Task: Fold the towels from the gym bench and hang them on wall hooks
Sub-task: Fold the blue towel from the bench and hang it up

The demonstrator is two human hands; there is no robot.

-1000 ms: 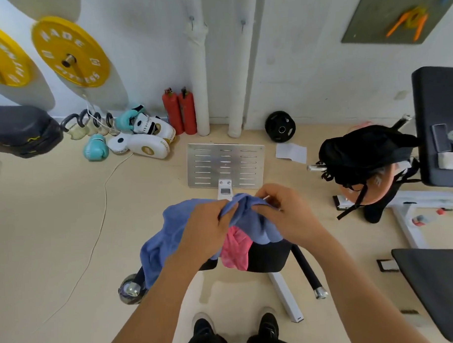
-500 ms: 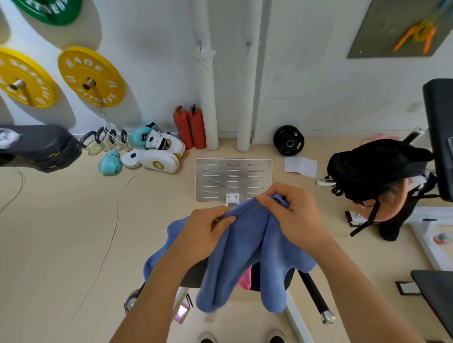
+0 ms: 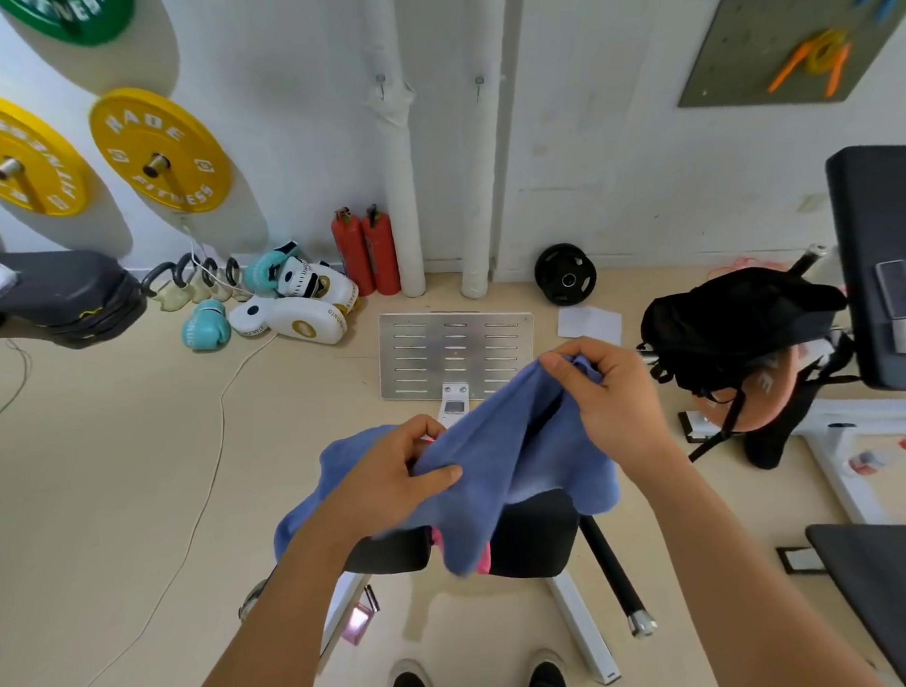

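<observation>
Left hand (image 3: pixel 394 474) curled on the blue towel (image 3: pixel 501 465), thumb lying across the top of the cloth and fingers tucked behind a bunched fold. Right hand (image 3: pixel 604 389) clamped on the same towel at its upper end, fingers curled over a gathered corner, knuckles toward the camera. Held between the two, stretched along a slanting line: long axis running from lower left at the left hand up to upper right at the right hand, upper end pointing toward the black backpack (image 3: pixel 738 328). Loose lobes hanging below that line (one drooping at lower centre, one at the right, one spilling out behind the left forearm). Draped over the black pad of the gym bench (image 3: pixel 540 540) directly beneath. Just under the hanging cloth, a sliver of pink towel (image 3: pixel 481 560) on the bench pad, mostly hidden; possibly folded, hard to say from so little showing. Farther out, two small wall hooks (image 3: pixel 381 83) high on the white wall, beside the white pipes (image 3: pixel 402 191). Below them, red extinguishers (image 3: pixel 365 251) and a slotted metal plate (image 3: pixel 456 353) on the floor. At far left, yellow weight plates (image 3: pixel 162 150) mounted on the wall.
</observation>
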